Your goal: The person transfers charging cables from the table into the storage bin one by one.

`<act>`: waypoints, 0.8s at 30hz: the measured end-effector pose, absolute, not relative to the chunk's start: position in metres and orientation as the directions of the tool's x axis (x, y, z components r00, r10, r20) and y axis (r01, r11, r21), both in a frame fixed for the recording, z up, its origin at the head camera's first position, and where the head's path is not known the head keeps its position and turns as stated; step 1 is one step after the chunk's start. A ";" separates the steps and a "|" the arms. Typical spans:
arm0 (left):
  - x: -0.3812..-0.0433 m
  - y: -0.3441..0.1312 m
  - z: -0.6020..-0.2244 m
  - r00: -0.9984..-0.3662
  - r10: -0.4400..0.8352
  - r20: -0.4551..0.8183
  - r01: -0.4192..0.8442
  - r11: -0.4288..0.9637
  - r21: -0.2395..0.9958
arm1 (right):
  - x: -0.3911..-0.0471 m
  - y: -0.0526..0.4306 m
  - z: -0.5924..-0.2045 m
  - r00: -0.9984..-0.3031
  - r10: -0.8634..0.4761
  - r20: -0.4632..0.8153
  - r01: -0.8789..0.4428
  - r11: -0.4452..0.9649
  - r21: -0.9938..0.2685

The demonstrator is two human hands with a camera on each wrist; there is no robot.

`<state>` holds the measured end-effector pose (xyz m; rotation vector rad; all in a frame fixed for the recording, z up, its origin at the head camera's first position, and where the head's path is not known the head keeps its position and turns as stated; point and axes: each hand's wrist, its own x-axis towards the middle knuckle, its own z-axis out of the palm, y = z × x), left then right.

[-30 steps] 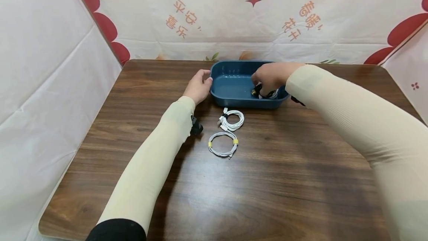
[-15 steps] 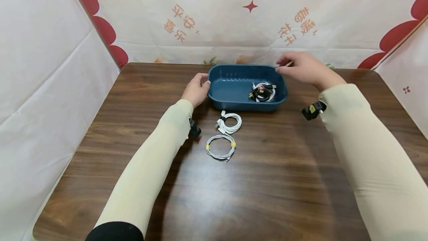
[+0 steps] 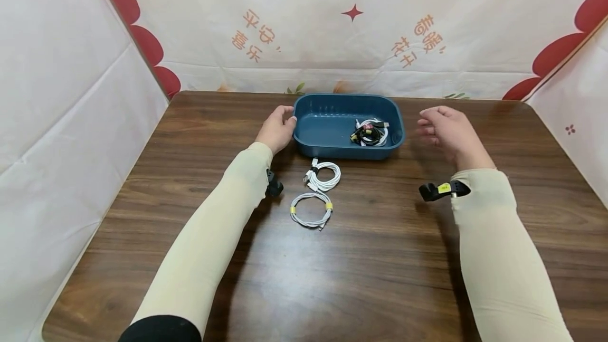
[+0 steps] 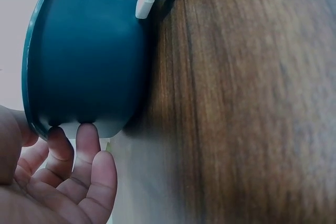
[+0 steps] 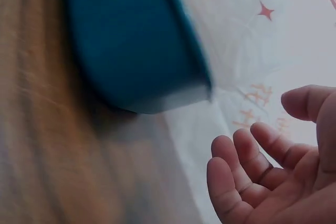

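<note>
A rectangular dark blue plastic bin (image 3: 328, 150) stands near the table's far edge. My left hand (image 3: 276, 130) holds its left end at the rim; in the left wrist view, fingertips (image 4: 88, 132) meet the outer wall. To the right of the bin, my right hand (image 3: 448, 133) hovers apart from it, fingers loosely bent and holding nothing. Inside the bin's right part lies a bundle of coiled black and white cables (image 3: 370, 133). In front of the bin are a coiled white charging cable (image 3: 328, 177) with a black tie and a coiled grey cable (image 3: 311, 224) with yellow ties.
The brown wooden table (image 3: 380, 257) carries everything. A pale printed cloth (image 3: 304, 25) hangs just behind its far edge, and another white cloth (image 3: 62, 120) hangs at the left side.
My right hand has come out of the bin, passed its right rim, then moved lower and farther right. The cable bundle stays in the bin. My left hand keeps its place.
</note>
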<state>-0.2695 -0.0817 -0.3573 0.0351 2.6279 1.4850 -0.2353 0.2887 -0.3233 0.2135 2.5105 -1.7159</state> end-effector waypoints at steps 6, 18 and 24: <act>-0.269 -0.081 -0.357 -0.993 0.073 -0.089 -0.038 0.526 0.849 | -0.239 0.275 -0.343 -0.986 0.039 -0.164 0.166 0.400 -0.901; -0.267 -0.084 -0.357 -0.993 0.068 -0.099 -0.048 0.531 0.846 | -0.247 0.267 -0.358 -0.966 -0.023 -0.259 0.248 0.219 -0.944; -0.269 -0.082 -0.357 -0.993 0.081 -0.084 -0.027 0.536 0.844 | -0.246 0.266 -0.358 -0.962 -0.004 -0.273 0.269 0.158 -0.950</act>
